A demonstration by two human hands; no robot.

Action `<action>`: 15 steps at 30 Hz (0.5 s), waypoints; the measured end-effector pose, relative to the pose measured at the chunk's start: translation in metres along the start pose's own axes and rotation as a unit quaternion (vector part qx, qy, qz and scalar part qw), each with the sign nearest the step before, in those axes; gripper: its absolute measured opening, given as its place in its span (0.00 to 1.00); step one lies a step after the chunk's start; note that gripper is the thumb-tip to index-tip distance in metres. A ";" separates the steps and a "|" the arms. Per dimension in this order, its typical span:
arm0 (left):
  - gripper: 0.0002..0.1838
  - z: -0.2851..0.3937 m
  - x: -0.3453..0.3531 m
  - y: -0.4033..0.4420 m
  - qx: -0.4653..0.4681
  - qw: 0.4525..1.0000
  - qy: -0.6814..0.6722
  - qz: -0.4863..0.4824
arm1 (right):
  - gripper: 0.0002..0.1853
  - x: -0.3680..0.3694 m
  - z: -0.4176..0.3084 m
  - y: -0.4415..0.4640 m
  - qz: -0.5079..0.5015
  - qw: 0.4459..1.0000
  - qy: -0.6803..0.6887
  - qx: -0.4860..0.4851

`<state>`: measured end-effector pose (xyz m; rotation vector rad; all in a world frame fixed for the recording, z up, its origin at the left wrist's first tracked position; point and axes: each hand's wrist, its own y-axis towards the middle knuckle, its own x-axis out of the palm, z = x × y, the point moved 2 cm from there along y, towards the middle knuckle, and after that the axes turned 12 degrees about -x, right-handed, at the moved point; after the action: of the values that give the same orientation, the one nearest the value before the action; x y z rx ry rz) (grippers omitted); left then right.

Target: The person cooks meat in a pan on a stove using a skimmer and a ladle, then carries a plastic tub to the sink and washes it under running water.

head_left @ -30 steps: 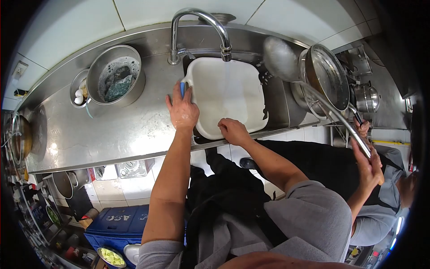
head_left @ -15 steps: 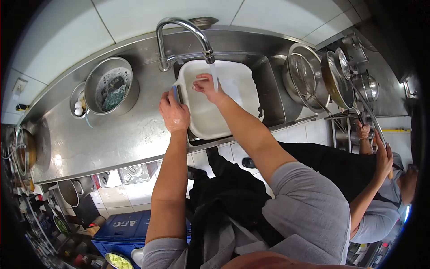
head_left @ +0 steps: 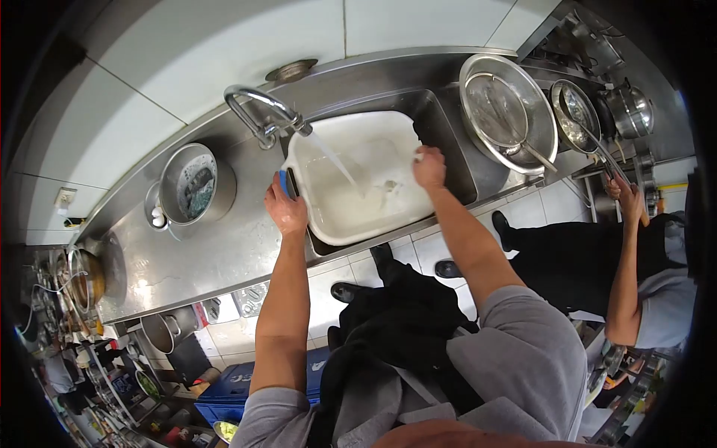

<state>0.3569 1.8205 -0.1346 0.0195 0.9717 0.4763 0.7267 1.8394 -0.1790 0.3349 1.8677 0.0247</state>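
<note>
A white plastic tub (head_left: 328,220) sits in the steel sink (head_left: 452,138), with water running into it from the curved faucet (head_left: 261,101). Cloudy water covers its bottom. My left hand (head_left: 287,211) is wrapped round the tub's left handle, beside a blue piece (head_left: 283,181). At the opposite side, my right hand (head_left: 429,168) grips the tub's right rim with curled fingers.
Left on the counter (head_left: 179,261) are a steel pot (head_left: 228,190) with a soapy scouring pad and a small bowl (head_left: 151,203). Right of the sink stands a large steel bowl (head_left: 549,112) with a strainer. A co-worker's hand (head_left: 629,196) holds a long-handled ladle.
My right hand has gone from the tub's front edge, through the water stream, to the right rim. The view has shifted, and water has gathered in the tub. The co-worker's ladle has moved right.
</note>
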 end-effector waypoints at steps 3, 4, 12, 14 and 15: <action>0.38 0.025 0.007 -0.003 -0.129 0.972 -0.183 -0.068 | 0.26 0.052 0.092 0.001 -0.147 0.979 0.117 0.076; 0.40 0.058 -0.007 -0.005 -0.164 0.962 -0.188 -0.110 | 0.29 0.074 0.105 0.005 -0.206 0.954 0.205 0.078; 0.35 0.212 -0.004 -0.001 -0.264 0.720 -0.544 -0.342 | 0.42 0.124 0.134 -0.001 -0.299 0.868 0.297 0.263; 0.32 0.248 -0.005 -0.018 -0.263 0.731 -0.540 -0.324 | 0.35 0.056 0.089 0.001 -0.318 0.829 0.319 0.332; 0.32 0.266 -0.006 -0.028 -0.245 0.734 -0.544 -0.326 | 0.35 0.063 0.086 0.002 -0.327 0.826 0.341 0.306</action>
<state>0.5765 1.8442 0.0161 -0.4678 -0.3641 -0.0094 0.7900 1.8434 -0.2651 0.0894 2.5874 -1.0756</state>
